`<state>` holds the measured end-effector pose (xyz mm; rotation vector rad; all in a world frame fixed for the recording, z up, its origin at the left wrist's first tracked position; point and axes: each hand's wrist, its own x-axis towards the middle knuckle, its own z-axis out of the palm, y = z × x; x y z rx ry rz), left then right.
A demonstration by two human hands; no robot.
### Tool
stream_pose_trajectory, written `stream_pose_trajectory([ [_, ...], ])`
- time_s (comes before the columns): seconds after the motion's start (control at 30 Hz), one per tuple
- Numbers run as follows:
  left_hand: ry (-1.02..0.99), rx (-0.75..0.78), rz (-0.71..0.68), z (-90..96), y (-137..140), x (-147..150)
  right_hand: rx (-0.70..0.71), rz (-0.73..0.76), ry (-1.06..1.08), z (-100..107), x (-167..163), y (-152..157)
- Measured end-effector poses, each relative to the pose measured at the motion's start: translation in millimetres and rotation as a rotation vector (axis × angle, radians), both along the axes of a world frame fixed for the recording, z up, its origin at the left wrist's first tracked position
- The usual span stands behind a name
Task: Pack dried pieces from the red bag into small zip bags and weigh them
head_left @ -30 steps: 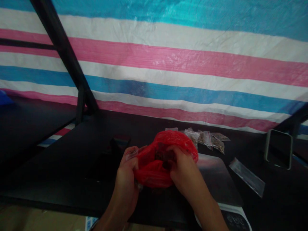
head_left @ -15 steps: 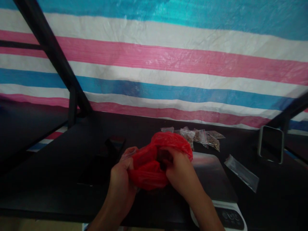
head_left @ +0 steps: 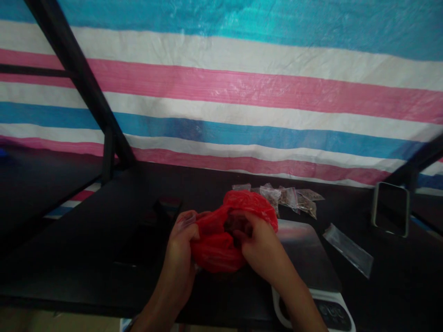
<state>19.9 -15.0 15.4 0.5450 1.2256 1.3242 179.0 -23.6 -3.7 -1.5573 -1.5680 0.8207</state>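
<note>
A red plastic bag (head_left: 216, 251) is held up above the black table, its mouth turned toward me. My left hand (head_left: 182, 237) is closed on the bag's left rim, and a bit of clear plastic shows between its fingers. Inside the bag's mouth, my right hand (head_left: 261, 244) has its fingers curled together over dark contents (head_left: 237, 225) that I cannot make out. The fingertips are partly hidden by the bag. Under my right forearm lies a kitchen scale (head_left: 309, 253) with a steel plate and a white body.
Several small zip bags (head_left: 289, 198) with brownish contents lie behind the scale. To its right is a flat clear plastic bag (head_left: 349, 249). A phone (head_left: 390, 210) stands upright at the far right. Dark frame bars (head_left: 83, 74) and a striped sheet (head_left: 242, 83) back the black table (head_left: 86, 249).
My left hand and the bag's left side have shifted slightly right. My right hand is still in the bag, with more of its curled fingers showing. The view has tilted slightly.
</note>
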Motion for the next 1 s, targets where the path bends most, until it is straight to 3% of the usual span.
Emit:
stream_pose_trajectory([
  [0.17,0.250,0.292,0.068,-11.4,5.0,-6.7,-0.044,0.054,0.193,6.6,7.4,-2.3],
  [0.27,0.313,0.373,0.060,-11.4,5.7,-10.9,-0.042,0.103,0.261,11.6,10.7,-5.3],
  [0.43,0.376,0.445,0.118,-5.8,0.4,-16.0,-0.041,0.037,0.135,14.0,11.1,-7.6],
  [0.57,0.402,0.584,0.144,-5.4,-15.6,-18.6,0.017,0.023,0.139,18.0,8.7,-6.9],
  [0.73,0.538,0.717,-0.077,-14.5,-28.9,-12.6,0.130,-0.017,0.213,33.9,8.3,-13.8],
  [0.87,0.701,0.730,-0.192,-25.6,-20.0,-5.9,0.241,0.083,0.284,46.6,7.2,-24.1],
  [1.0,0.786,0.700,-0.251,-30.7,-12.0,-7.0,0.354,0.154,0.071,51.1,0.0,-29.8],
])
